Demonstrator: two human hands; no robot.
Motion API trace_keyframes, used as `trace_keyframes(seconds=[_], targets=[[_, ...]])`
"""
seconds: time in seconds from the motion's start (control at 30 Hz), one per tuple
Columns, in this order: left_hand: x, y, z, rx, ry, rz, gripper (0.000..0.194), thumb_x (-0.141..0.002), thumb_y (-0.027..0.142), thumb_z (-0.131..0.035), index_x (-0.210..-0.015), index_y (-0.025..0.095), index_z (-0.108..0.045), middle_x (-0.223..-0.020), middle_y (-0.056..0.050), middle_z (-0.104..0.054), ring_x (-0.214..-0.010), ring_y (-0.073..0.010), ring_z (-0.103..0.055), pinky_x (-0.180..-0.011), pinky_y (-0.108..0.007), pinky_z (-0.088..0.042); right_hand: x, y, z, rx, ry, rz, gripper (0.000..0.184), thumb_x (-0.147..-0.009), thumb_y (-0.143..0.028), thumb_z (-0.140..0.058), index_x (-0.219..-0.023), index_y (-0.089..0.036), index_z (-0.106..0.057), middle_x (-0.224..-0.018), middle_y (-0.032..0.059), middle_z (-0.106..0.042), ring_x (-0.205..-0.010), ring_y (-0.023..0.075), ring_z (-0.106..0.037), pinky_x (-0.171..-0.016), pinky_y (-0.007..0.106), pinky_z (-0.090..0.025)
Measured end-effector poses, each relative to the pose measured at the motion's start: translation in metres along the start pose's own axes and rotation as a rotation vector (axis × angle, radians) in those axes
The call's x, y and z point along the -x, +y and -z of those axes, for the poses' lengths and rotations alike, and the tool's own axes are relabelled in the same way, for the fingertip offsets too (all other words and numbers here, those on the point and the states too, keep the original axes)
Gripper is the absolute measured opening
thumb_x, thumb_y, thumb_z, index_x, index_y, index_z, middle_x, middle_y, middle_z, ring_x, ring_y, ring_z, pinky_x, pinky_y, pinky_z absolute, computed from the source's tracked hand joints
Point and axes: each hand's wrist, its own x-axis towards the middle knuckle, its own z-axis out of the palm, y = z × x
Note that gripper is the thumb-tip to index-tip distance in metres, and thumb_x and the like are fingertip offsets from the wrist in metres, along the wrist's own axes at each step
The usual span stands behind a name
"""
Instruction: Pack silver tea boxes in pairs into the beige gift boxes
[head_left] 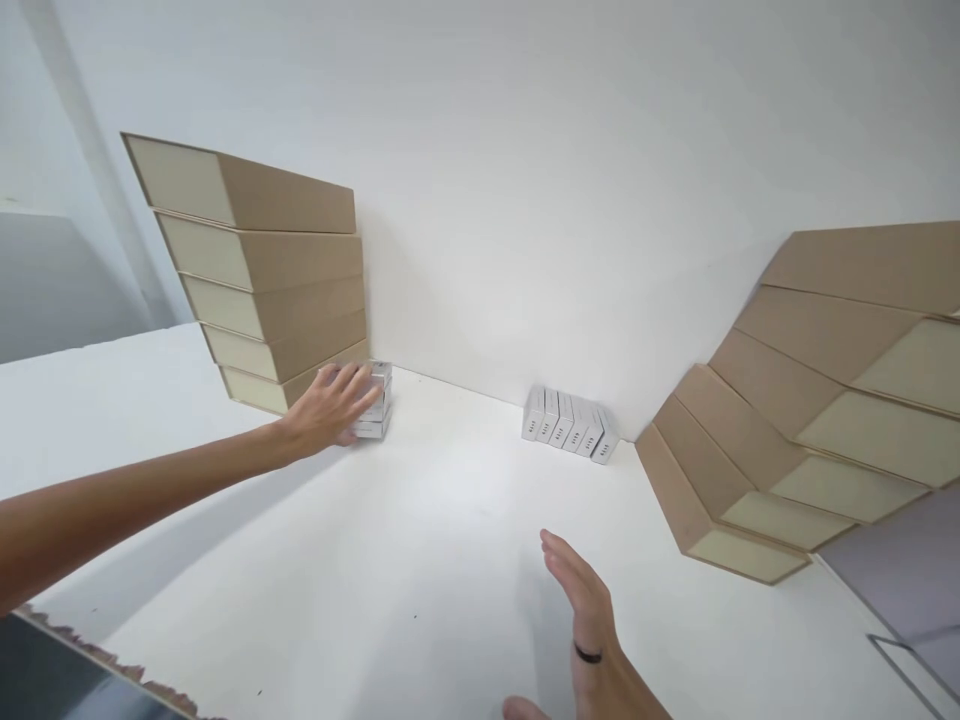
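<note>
My left hand (335, 404) reaches far across the white table (420, 560) and closes its fingers round a small stack of white cartons (377, 403) at the foot of the left pile of tan boxes. Near the table's front, my right hand (583, 600) hovers flat with fingers stretched out and together, holding nothing; a dark ring sits on one finger. A row of several small white cartons (570, 424) stands upright against the back wall, apart from both hands.
A stack of several flat tan boxes (262, 275) rises at the back left against the wall. Another leaning stack of tan boxes (810, 420) fills the right side. A grey surface (911, 580) lies at the far right.
</note>
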Motion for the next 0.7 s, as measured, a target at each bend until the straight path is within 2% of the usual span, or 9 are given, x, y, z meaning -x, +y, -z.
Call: trace_keyframes(seconds=[0.17, 0.23, 0.3, 0.37, 0.47, 0.53, 0.6, 0.63, 0.7], targets=[[0.032, 0.003, 0.012, 0.031, 0.013, -0.068, 0.054, -0.084, 0.037, -0.072, -0.130, 0.017, -0.052, -0.151, -0.025, -0.045, -0.135, -0.0439, -0.045, -0.112, -0.065, -0.031, 0.015, 0.020, 0.016, -0.019, 0.088, -0.054, 0.095, -0.081, -0.039, -0.076, -0.154, -0.046, -0.016, -0.151, 0.0119, -0.043, -0.135, 0.0409, -0.050, -0.109, 0.071, -0.045], [0.040, 0.008, 0.021, 0.044, 0.087, -0.086, 0.047, -0.088, 0.035, -0.069, -0.128, 0.017, -0.052, -0.156, -0.026, -0.037, -0.136, -0.0434, -0.044, -0.111, -0.064, -0.034, 0.022, 0.023, 0.025, -0.047, 0.100, -0.093, 0.082, -0.084, -0.034, -0.072, -0.151, -0.043, -0.024, -0.145, 0.0116, -0.049, -0.128, 0.0372, -0.057, -0.108, 0.066, -0.049], [0.046, 0.020, 0.029, 0.086, 0.186, -0.122, 0.034, -0.091, 0.027, -0.064, -0.122, 0.017, -0.054, -0.153, -0.026, -0.040, -0.132, -0.0405, -0.049, -0.105, -0.059, -0.042, 0.030, 0.022, 0.031, -0.063, 0.116, -0.112, 0.075, -0.085, -0.033, -0.068, -0.149, -0.038, -0.029, -0.144, 0.0133, -0.049, -0.126, 0.0360, -0.058, -0.109, 0.064, -0.047], [0.048, 0.041, 0.031, 0.179, 0.243, -0.252, 0.019, -0.092, 0.017, -0.060, -0.110, 0.019, -0.056, -0.138, -0.020, -0.057, -0.120, -0.0329, -0.058, -0.099, -0.050, -0.048, 0.034, 0.018, 0.032, -0.033, 0.146, -0.181, 0.072, -0.087, -0.038, -0.065, -0.149, -0.033, -0.029, -0.149, 0.0147, -0.044, -0.134, 0.0363, -0.050, -0.112, 0.064, -0.042], [0.038, 0.086, 0.022, 0.434, 0.172, -0.451, 0.010, -0.089, 0.014, -0.060, -0.087, 0.022, -0.056, -0.096, -0.006, -0.070, -0.089, -0.0206, -0.066, -0.088, -0.037, -0.051, 0.021, 0.023, 0.024, 0.080, 0.151, -0.412, 0.071, -0.090, -0.049, -0.057, -0.152, -0.033, -0.025, -0.158, 0.0100, -0.034, -0.145, 0.0317, -0.037, -0.114, 0.057, -0.042], [0.018, 0.120, 0.008, 0.594, 0.101, -0.394, 0.013, -0.085, 0.025, -0.067, -0.083, 0.023, -0.054, -0.094, -0.004, -0.069, -0.085, -0.0204, -0.065, -0.085, -0.036, -0.053, -0.005, 0.040, 0.013, 0.169, 0.124, -0.508, 0.068, -0.090, -0.053, -0.057, -0.148, -0.032, -0.030, -0.159, 0.0073, -0.034, -0.146, 0.0288, -0.035, -0.114, 0.053, -0.042], [-0.014, 0.154, -0.011, 0.668, 0.096, -0.211, 0.029, -0.078, 0.035, -0.074, -0.096, 0.022, -0.055, -0.120, -0.011, -0.066, -0.106, -0.0288, -0.064, -0.093, -0.044, -0.052, -0.039, 0.067, 0.002, 0.251, 0.208, -0.571, 0.060, -0.087, -0.045, -0.063, -0.138, -0.023, -0.041, -0.156, 0.0118, -0.036, -0.147, 0.0310, -0.031, -0.119, 0.056, -0.033], [-0.033, 0.170, -0.022, 0.681, 0.118, -0.109, 0.042, -0.076, 0.038, -0.076, -0.107, 0.021, -0.053, -0.135, -0.016, -0.057, -0.119, -0.0343, -0.058, -0.098, -0.050, -0.050, -0.055, 0.081, -0.003, 0.291, 0.251, -0.605, 0.059, -0.086, -0.040, -0.066, -0.137, -0.019, -0.044, -0.153, 0.0137, -0.038, -0.146, 0.0315, -0.032, -0.121, 0.056, -0.029], [-0.076, 0.199, -0.045, 0.711, 0.160, 0.107, 0.064, -0.076, 0.039, -0.078, -0.125, 0.018, -0.043, -0.151, -0.025, -0.037, -0.133, -0.0414, -0.048, -0.102, -0.057, -0.047, -0.082, 0.107, -0.012, 0.371, 0.341, -0.685, 0.057, -0.086, -0.039, -0.069, -0.135, -0.018, -0.048, -0.150, 0.0134, -0.041, -0.142, 0.0340, -0.036, -0.117, 0.060, -0.030]])
